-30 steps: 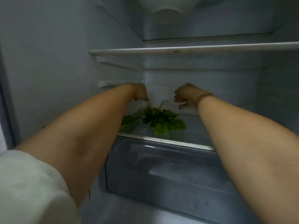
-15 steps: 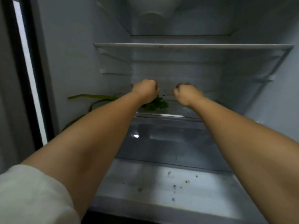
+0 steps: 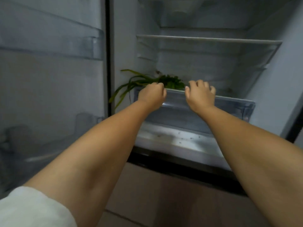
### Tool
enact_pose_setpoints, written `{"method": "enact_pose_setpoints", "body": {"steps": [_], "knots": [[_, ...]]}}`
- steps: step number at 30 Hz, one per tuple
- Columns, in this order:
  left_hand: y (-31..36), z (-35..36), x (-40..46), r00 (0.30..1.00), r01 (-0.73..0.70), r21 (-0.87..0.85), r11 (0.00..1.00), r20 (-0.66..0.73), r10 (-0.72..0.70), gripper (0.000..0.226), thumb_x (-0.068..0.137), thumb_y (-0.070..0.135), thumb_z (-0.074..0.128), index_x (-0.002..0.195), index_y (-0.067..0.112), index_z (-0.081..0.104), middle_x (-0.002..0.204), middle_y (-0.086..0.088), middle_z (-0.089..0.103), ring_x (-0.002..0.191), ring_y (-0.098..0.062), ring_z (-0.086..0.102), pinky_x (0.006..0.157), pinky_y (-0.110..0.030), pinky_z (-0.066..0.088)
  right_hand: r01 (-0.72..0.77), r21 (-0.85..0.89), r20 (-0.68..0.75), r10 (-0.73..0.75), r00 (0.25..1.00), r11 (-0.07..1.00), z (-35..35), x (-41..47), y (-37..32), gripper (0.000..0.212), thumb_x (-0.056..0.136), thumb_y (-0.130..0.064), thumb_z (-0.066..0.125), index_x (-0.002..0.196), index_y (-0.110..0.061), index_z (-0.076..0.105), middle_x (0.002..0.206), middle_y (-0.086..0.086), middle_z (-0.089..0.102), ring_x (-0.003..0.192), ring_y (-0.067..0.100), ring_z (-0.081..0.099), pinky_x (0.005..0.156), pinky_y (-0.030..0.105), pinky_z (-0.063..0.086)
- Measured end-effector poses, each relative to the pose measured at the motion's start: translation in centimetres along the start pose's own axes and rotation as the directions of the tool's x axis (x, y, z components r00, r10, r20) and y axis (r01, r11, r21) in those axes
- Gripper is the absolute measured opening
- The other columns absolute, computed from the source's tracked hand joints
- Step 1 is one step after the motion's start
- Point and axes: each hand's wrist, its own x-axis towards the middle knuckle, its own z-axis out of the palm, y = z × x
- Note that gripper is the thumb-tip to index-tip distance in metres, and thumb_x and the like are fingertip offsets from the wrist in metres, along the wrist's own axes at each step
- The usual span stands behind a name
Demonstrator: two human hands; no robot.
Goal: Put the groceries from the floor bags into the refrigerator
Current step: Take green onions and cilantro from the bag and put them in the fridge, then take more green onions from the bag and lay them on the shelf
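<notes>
Resting on the glass shelf (image 3: 229, 94) above the crisper drawer (image 3: 193, 115): leafy greens (image 3: 172, 82), long blades trailing left past the shelf edge toward the open door (image 3: 49, 79). Refrigerator (image 3: 213, 40) otherwise bare in view. Left hand (image 3: 151, 95) curled into a closed grip at the shelf front, just beside the greens; contents of that grip not discernible. Right hand (image 3: 199, 94) loosely spread, fingers (image 3: 200, 84) draped over the shelf rim, holding nothing. Judged light, limp and easily bruised; blades likely to snag or be pinched by the door. Best taken near the bunched stems, lifted rather than dragged, loose ends tucked inward.
</notes>
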Motion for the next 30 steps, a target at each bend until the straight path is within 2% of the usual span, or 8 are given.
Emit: {"method": "enact_pose_setpoints", "body": {"steps": [5, 8, 11, 15, 21, 25, 30], "knots": [[-0.8, -1.5, -9.3, 0.990, 0.072, -0.038, 0.997, 0.126, -0.067, 0.033, 0.100, 0.027, 0.036, 0.111, 0.005, 0.058, 0.108, -0.015, 0.060, 0.097, -0.033, 0.057, 0.075, -0.036, 0.045, 0.110, -0.012, 0.083, -0.109, 0.991, 0.994, -1.1, -8.2, -1.5, 0.038, 0.102, -0.028, 0.031, 0.131, -0.010, 0.048, 0.130, 0.013, 0.051, 0.121, 0.032, 0.043, 0.105, 0.044, 0.027], [-1.2, -2.6, -14.6, 0.977, 0.104, -0.031, 0.994, 0.189, -0.097, 0.035, 0.101, 0.029, 0.035, 0.113, 0.005, 0.057, 0.111, -0.015, 0.060, 0.096, -0.032, 0.057, 0.075, -0.036, 0.046, 0.101, -0.007, 0.125, -0.099, 0.987, 0.995, -2.3, -13.1, -2.9, 0.038, 0.102, -0.028, 0.031, 0.132, -0.011, 0.047, 0.129, 0.013, 0.052, 0.119, 0.032, 0.045, 0.102, 0.043, 0.030], [-1.0, -4.3, -19.9, 0.967, 0.128, -0.008, 0.992, 0.225, -0.123, 0.033, 0.100, 0.027, 0.036, 0.110, 0.005, 0.059, 0.111, -0.017, 0.062, 0.097, -0.033, 0.058, 0.070, -0.034, 0.041, 0.077, -0.007, 0.156, -0.075, 0.985, 0.997, -3.7, -18.3, -4.7, 0.038, 0.101, -0.028, 0.032, 0.130, -0.010, 0.049, 0.126, 0.013, 0.054, 0.116, 0.032, 0.047, 0.097, 0.042, 0.033], [-1.9, -7.8, -28.7, 0.954, 0.093, 0.046, 0.995, 0.281, -0.103, 0.032, 0.100, 0.029, 0.036, 0.111, 0.008, 0.057, 0.112, -0.014, 0.057, 0.101, -0.034, 0.055, 0.070, -0.034, 0.038, 0.048, 0.014, 0.202, -0.050, 0.978, 0.999, -5.7, -26.4, -8.3, 0.036, 0.101, -0.028, 0.035, 0.126, -0.008, 0.052, 0.124, 0.015, 0.056, 0.115, 0.034, 0.049, 0.093, 0.042, 0.036], [-9.2, -15.7, -45.3, 0.917, 0.155, 0.161, 0.975, 0.343, -0.202, 0.032, 0.098, 0.030, 0.037, 0.112, 0.009, 0.056, 0.117, -0.014, 0.057, 0.107, -0.035, 0.056, 0.079, -0.038, 0.044, 0.064, 0.104, 0.326, -0.095, 0.941, 0.993, -8.0, -39.6, -19.5, 0.037, 0.100, -0.029, 0.036, 0.127, -0.010, 0.052, 0.125, 0.015, 0.055, 0.113, 0.035, 0.050, 0.090, 0.042, 0.038], [-16.2, -22.1, -55.7, 0.863, 0.300, 0.251, 0.920, 0.339, -0.374, 0.032, 0.098, 0.029, 0.036, 0.114, 0.011, 0.057, 0.120, -0.011, 0.057, 0.109, -0.031, 0.054, 0.084, -0.041, 0.047, 0.159, 0.191, 0.430, -0.228, 0.874, 0.969, -9.6, -46.3, -29.4, 0.034, 0.099, -0.031, 0.037, 0.124, -0.014, 0.053, 0.123, 0.012, 0.056, 0.114, 0.033, 0.051, 0.091, 0.042, 0.039], [-23.9, -29.7, -66.3, 0.768, 0.509, 0.309, 0.803, 0.257, -0.586, 0.032, 0.098, 0.030, 0.036, 0.112, 0.011, 0.058, 0.115, -0.010, 0.060, 0.102, -0.030, 0.056, 0.083, -0.039, 0.049, 0.321, 0.349, 0.447, -0.457, 0.769, 0.880, -11.4, -52.0, -41.9, 0.032, 0.099, -0.030, 0.035, 0.122, -0.014, 0.052, 0.122, 0.011, 0.055, 0.112, 0.032, 0.051, 0.089, 0.040, 0.038]]}}
